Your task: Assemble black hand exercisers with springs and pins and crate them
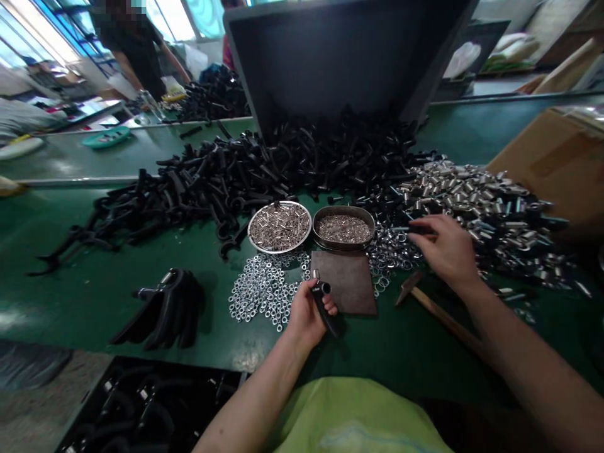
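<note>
The piece in hand seems partway assembled: the left hand [306,314] is closed around a black handle [334,323] with a metal fitting [316,274] at its top, while the right hand [446,248] pinches a thin metal rod [401,229]. A small handle group [172,311] lies apart; a large heap [226,173] looks left to do. The held handle, at the brown plate's [352,283] near left corner, points its fitting away, its long axis slanting back rightward.

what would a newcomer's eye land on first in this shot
Probably the long heap of black parts across the green bench, in front of the dark tub. Right of it, a pile of shiny metal cylinders stands out. Nearer, in the middle, the left grip holds one black tubular part.
</note>
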`<state>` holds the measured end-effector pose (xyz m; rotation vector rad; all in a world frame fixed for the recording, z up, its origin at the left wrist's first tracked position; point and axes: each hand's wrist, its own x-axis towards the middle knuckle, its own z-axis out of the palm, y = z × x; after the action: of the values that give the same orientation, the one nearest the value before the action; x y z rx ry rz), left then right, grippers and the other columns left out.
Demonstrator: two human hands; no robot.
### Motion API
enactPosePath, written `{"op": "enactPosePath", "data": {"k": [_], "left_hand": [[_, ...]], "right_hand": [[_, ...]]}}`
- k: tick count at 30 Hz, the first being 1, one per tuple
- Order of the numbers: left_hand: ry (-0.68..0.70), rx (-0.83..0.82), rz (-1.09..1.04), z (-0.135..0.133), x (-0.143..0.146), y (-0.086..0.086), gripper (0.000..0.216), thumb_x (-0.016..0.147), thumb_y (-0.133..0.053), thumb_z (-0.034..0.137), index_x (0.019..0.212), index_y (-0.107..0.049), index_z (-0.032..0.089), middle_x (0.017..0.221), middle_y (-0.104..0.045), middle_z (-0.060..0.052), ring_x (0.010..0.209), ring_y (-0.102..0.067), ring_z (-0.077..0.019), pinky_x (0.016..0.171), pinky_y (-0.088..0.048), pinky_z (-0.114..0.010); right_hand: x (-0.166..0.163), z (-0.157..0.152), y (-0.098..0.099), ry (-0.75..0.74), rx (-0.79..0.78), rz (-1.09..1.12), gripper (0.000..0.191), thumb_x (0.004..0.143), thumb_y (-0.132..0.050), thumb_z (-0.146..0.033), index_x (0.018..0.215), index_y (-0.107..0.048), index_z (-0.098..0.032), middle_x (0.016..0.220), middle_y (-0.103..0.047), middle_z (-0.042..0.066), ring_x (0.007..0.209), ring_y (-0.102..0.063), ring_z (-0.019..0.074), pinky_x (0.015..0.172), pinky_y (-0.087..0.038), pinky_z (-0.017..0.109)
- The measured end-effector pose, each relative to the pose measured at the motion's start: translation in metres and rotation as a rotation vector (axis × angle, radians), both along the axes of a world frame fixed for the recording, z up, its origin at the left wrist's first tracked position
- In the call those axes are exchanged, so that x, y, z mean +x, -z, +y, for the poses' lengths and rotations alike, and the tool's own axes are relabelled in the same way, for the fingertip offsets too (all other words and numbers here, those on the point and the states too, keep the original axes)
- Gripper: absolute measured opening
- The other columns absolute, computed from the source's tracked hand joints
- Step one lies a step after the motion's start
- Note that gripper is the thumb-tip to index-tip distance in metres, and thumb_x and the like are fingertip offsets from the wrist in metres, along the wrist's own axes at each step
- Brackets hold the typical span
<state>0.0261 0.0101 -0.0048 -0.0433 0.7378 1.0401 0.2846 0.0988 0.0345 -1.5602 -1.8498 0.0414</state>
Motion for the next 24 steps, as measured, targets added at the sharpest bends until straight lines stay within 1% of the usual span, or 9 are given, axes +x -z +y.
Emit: {"op": "enactPosePath", "data": {"k": [3,7,11,16,18,20,21,22,24], "left_hand": [[-0.024,0.008,-0.010,0.002,0.002,-0.001,0.029,0.081,-0.042,0.028,0.058,-0.053,0.014,0.046,-0.041,0.000,0.042,-0.038,-0.0093,0.044,-0.035,-0.020],[-0.021,0.043,0.009,-0.003,0.012,-0.003,0.023,0.078,-0.048,0.027,0.061,-0.054,0.014,0.046,-0.045,0.000,0.044,-0.041,-0.0099,0.045,-0.036,-0.021],[-0.102,0.065,0.073,-0.012,0.023,-0.004,0.016,0.074,-0.055,0.025,0.063,-0.054,0.014,0.049,-0.048,0.002,0.044,-0.041,-0.0080,0.046,-0.035,-0.020],[-0.135,0.196,0.268,-0.019,0.021,-0.004,0.019,0.073,-0.061,0.031,0.068,-0.053,0.015,0.055,-0.049,0.003,0.050,-0.044,-0.0082,0.051,-0.036,-0.020],[-0.158,0.193,0.297,-0.019,0.019,-0.003,0.019,0.072,-0.063,0.032,0.070,-0.052,0.016,0.058,-0.050,0.004,0.051,-0.044,-0.0080,0.052,-0.036,-0.020],[-0.188,0.194,0.328,-0.019,0.017,-0.001,0.020,0.071,-0.063,0.032,0.069,-0.051,0.016,0.059,-0.048,0.005,0.051,-0.043,-0.0077,0.052,-0.035,-0.021],[-0.194,0.217,0.361,-0.019,0.017,-0.001,0.020,0.072,-0.062,0.033,0.068,-0.051,0.017,0.058,-0.047,0.005,0.052,-0.042,-0.0078,0.053,-0.035,-0.021],[-0.185,0.254,0.406,-0.018,0.017,-0.001,0.020,0.073,-0.061,0.033,0.067,-0.050,0.017,0.058,-0.047,0.005,0.052,-0.042,-0.0081,0.054,-0.035,-0.021],[-0.151,0.332,0.497,-0.018,0.017,-0.001,0.021,0.076,-0.058,0.034,0.065,-0.050,0.018,0.056,-0.046,0.004,0.053,-0.042,-0.0093,0.056,-0.036,-0.022]], "right_hand": [[-0.044,-0.054,-0.007,-0.300,-0.113,0.246,0.018,0.081,-0.061,-0.021,0.099,-0.064,-0.021,0.104,-0.064,0.006,0.089,-0.063,0.0187,0.069,-0.055,0.029],[-0.090,-0.096,-0.003,-0.511,-0.081,0.234,0.017,0.084,-0.055,-0.014,0.097,-0.063,-0.020,0.097,-0.067,0.006,0.090,-0.064,0.0178,0.075,-0.055,0.030],[-0.111,-0.100,0.005,-0.501,-0.056,0.148,0.017,0.088,-0.048,-0.018,0.094,-0.064,-0.017,0.094,-0.067,0.010,0.086,-0.065,0.0198,0.075,-0.054,0.033],[-0.114,-0.095,0.003,-0.363,-0.533,0.267,0.030,0.095,-0.033,-0.035,0.104,-0.058,-0.021,0.059,-0.062,-0.001,0.055,-0.063,0.0175,0.054,-0.049,0.028],[-0.113,-0.095,0.003,-0.360,-0.509,0.255,0.029,0.091,-0.042,-0.038,0.111,-0.056,-0.022,0.070,-0.067,0.002,0.065,-0.066,0.0210,0.059,-0.051,0.032],[-0.113,-0.097,0.005,-0.397,-0.337,0.224,0.030,0.085,-0.051,-0.036,0.112,-0.057,-0.023,0.097,-0.068,0.009,0.089,-0.065,0.0261,0.077,-0.050,0.040],[-0.112,-0.097,0.006,-0.415,-0.295,0.236,0.028,0.085,-0.052,-0.035,0.110,-0.058,-0.023,0.102,-0.067,0.010,0.095,-0.063,0.0265,0.081,-0.049,0.041],[-0.112,-0.098,0.008,-0.431,-0.321,0.274,0.026,0.087,-0.048,-0.035,0.108,-0.058,-0.024,0.096,-0.068,0.009,0.091,-0.064,0.0253,0.080,-0.049,0.040],[-0.111,-0.098,0.009,-0.436,-0.519,0.368,0.030,0.093,-0.035,-0.037,0.109,-0.056,-0.024,0.067,-0.065,0.003,0.066,-0.065,0.0212,0.064,-0.051,0.036]]}}
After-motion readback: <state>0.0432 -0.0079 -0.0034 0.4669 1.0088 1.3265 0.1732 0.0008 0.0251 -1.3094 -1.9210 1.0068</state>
